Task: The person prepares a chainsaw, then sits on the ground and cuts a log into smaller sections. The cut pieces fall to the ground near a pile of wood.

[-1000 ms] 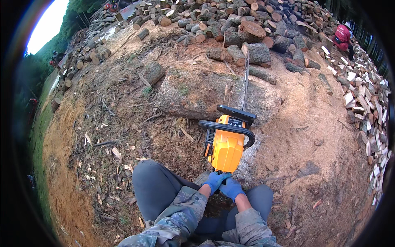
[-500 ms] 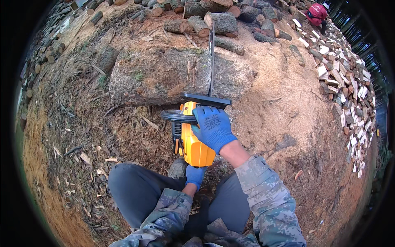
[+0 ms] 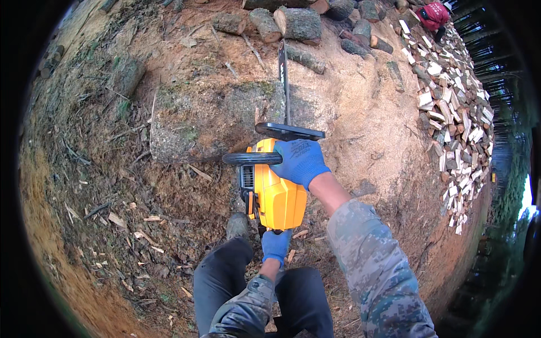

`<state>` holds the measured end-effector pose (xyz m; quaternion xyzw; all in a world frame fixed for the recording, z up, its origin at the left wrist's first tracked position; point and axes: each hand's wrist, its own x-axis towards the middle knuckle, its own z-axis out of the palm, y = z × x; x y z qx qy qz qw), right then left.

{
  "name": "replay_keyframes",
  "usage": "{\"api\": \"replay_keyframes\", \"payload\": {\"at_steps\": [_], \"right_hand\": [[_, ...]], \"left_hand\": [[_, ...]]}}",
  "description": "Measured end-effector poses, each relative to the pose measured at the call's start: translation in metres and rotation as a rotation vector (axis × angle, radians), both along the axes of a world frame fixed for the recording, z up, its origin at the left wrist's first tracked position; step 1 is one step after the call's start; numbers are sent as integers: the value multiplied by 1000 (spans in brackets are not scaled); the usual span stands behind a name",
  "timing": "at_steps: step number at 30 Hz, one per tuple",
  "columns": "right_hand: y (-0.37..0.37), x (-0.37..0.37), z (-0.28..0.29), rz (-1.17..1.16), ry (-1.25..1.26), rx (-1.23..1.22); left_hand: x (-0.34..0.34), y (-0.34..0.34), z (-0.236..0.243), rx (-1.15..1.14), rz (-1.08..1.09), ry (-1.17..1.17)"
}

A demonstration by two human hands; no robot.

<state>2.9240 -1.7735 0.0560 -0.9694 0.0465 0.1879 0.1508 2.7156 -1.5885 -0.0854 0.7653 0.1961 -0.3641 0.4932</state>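
Ahead of me I hold an orange and black chainsaw (image 3: 279, 197), its bar (image 3: 284, 84) pointing away across a thick log (image 3: 208, 121). The bar stands at the cut between the long left part and a sawdust-covered piece (image 3: 310, 110) on the right. My right hand (image 3: 301, 161), in a blue glove, is closed round the black front handle (image 3: 245, 159). Also blue-gloved, my left hand (image 3: 276, 246) is closed at the rear of the saw, where the body hides the handle and most fingers. A black hand guard (image 3: 290, 132) sits between the right hand and the log.
Cut logs (image 3: 298, 25) lie beyond the thick log. A big heap of split firewood (image 3: 451, 124) runs along the right, with a person in red (image 3: 433, 18) at its far end. Sawdust (image 3: 366, 96) covers the ground to the right; my boot (image 3: 237, 225) is near the saw.
The saw body and both hands have shifted slightly right in the view, and the bar's tip sits lower in the picture. My legs look straighter and closer together. Both hands keep their hold.
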Motion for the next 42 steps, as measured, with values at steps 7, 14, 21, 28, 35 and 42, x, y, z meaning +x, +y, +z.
{"api": "replay_keyframes", "payload": {"at_steps": [7,14,21,28,35,42], "right_hand": [[-21,35,25,57,77,-19],[-41,73,40,91,145,3],[-64,98,39,131,139,66],[-72,92,45,160,184,172],[-72,79,37,163,165,172],[-50,61,40,167,210,127]], "left_hand": [[21,-27,62,36,33,117],[35,-51,96,26,81,229],[58,-83,130,45,202,208],[56,-83,116,189,164,168],[34,-73,94,168,148,143],[1,-55,51,93,246,49]]}}
